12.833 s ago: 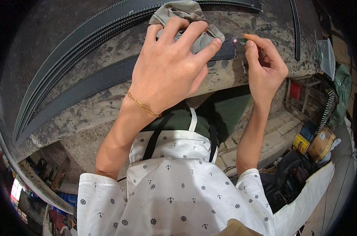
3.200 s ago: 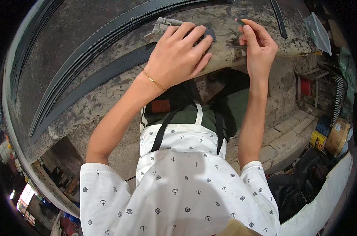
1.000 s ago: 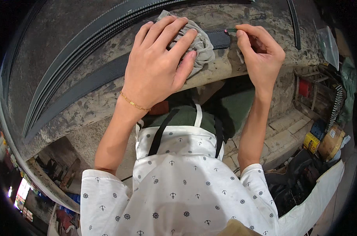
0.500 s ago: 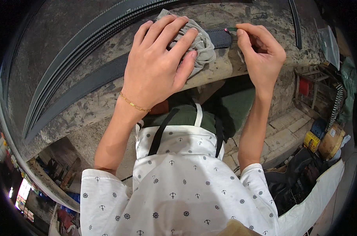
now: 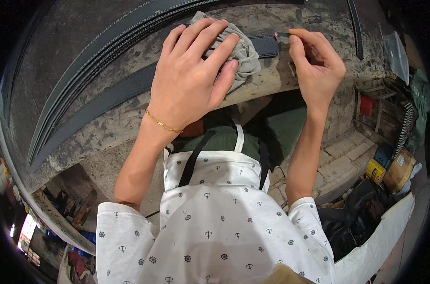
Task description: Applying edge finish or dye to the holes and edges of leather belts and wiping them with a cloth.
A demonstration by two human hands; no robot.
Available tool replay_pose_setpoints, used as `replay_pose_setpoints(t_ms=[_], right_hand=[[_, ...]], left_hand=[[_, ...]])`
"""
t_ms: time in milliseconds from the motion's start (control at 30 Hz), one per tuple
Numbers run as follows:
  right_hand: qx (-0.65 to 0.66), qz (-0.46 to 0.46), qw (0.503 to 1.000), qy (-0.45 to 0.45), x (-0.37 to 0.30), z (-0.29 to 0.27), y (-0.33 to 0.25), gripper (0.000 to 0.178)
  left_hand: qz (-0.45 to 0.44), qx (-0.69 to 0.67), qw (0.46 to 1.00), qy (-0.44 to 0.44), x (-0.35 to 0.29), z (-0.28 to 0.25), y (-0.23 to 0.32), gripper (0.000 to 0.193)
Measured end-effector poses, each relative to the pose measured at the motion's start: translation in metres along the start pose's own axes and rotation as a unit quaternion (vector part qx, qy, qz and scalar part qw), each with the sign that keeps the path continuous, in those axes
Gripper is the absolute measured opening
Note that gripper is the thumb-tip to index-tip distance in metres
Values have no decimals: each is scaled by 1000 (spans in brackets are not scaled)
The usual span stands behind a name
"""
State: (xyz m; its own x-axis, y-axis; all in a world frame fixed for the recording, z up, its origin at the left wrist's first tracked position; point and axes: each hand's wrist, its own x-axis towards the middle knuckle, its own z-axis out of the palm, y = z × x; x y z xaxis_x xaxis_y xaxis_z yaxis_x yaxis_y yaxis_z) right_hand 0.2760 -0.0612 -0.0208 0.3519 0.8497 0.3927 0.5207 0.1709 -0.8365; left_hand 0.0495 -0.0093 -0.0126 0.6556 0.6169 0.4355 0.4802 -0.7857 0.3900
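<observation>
Grey cloth point(image 5: 241, 49), crumpled, lies on the worn stone tabletop point(image 5: 106, 128), resting over a dark leather strap point(image 5: 111, 97) that runs lengthwise along it. The person's left hand point(image 5: 191, 78) presses flat on the cloth, fingers spread, grip released rather than closed around anything. Just right of the cloth, the strap's squared end point(image 5: 267, 46) shows. The right hand point(image 5: 317, 66) sits beside that end, thumb and forefinger pinched on a small thin tool point(image 5: 282, 34), its kind too small to tell. Further dark straps point(image 5: 115, 33) lie beyond the cloth, toward the tabletop's far edge.
</observation>
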Motion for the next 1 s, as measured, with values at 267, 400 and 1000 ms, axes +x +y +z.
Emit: replay_pose_setpoints(t_ms=[267, 400, 1000], right_hand=[[-37, -38, 998, -26, 1, 0, 0, 9], [15, 11, 999, 37, -2, -1, 2, 9], [197, 98, 966, 136, 2, -11, 7, 20]], left_hand=[[-3, 3, 1000, -2, -1, -1, -1, 34], [-2, 5, 1000, -6, 2, -5, 2, 35], [40, -31, 999, 5, 38, 37, 25, 32]])
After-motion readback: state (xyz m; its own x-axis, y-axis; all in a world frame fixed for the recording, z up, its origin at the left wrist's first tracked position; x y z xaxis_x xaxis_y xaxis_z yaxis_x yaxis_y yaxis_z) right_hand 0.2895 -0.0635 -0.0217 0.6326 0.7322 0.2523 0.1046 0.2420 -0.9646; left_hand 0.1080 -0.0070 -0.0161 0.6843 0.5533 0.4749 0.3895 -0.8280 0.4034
